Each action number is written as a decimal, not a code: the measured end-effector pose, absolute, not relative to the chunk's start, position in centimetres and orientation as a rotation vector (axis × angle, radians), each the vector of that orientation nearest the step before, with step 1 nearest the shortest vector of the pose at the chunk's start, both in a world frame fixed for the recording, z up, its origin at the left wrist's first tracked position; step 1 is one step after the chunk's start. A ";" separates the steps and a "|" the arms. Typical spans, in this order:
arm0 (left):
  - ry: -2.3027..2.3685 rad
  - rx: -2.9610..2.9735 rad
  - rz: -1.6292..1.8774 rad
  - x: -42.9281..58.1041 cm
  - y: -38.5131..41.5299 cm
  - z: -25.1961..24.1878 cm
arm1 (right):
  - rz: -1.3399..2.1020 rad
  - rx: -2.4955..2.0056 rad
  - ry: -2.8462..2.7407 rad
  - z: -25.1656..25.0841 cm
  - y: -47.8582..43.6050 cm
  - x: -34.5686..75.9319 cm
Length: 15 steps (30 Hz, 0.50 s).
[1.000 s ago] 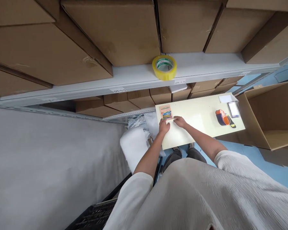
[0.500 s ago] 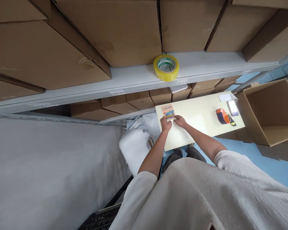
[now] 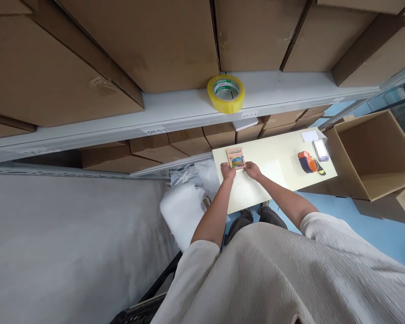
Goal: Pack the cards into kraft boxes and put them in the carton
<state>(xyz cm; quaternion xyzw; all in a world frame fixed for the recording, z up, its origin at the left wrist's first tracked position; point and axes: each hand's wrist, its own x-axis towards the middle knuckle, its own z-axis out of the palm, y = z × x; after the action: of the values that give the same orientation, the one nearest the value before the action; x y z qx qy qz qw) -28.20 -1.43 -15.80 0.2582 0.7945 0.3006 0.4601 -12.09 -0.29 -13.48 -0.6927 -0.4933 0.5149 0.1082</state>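
Note:
A thin book (image 3: 236,155) with a pinkish-orange cover and a coloured picture is at the left end of the cream table (image 3: 266,148). My left hand (image 3: 228,171) grips its near left corner, fingers closed. At the near right corner, my right hand (image 3: 253,170) pinches the edge between thumb and fingers. The cover faces up; whether the book rests on the table or is slightly raised, I cannot tell. Below my hands lies a pale sheet-like bright patch (image 3: 256,186) on the tabletop.
An orange and purple object (image 3: 306,162), a yellow-black tool (image 3: 320,169) and a blurred white item (image 3: 320,150) lie at the table's right. Beyond stands an open carton (image 3: 381,135). White wrapping (image 3: 182,213) sits left. Yellow tape (image 3: 227,105) rests on the box-filled shelf (image 3: 273,87).
The view has shifted slightly, so most things appear further left. Against the table, the book and my right hand have moved slightly right. My hands are a little further apart, both still on the book.

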 end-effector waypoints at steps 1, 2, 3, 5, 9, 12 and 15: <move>1.947 0.615 0.745 -28.2 -1.4 -15.7 | 1.526 -2.030 -1.433 -13.4 -0.3 -11.9; 1.929 0.600 0.746 -28.1 -1.4 -15.6 | 1.532 -2.020 -1.416 -13.4 -0.3 -11.8; 1.905 0.592 0.745 -28.0 -1.5 -15.5 | 1.533 -2.013 -1.402 -13.4 -0.3 -11.7; 1.858 0.584 0.752 -27.8 -1.8 -15.1 | 1.517 -2.014 -1.372 -13.2 -0.3 -11.6; 1.790 0.619 0.774 -26.8 -2.9 -14.0 | 1.516 -1.995 -1.312 -12.4 -0.6 -10.7; 1.747 0.656 0.748 -25.4 -4.1 -13.1 | 1.508 -1.983 -1.244 -11.4 -1.1 -8.9; 1.732 0.647 0.728 -23.4 -5.4 -12.3 | 1.515 -1.982 -1.197 -10.5 -1.8 -6.4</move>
<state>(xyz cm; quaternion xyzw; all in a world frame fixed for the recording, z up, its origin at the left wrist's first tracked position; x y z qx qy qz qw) -23.44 -5.43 -12.29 0.2727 0.7304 0.3071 0.5457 -6.41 -1.76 -10.52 -0.7037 -0.4251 0.5380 0.1862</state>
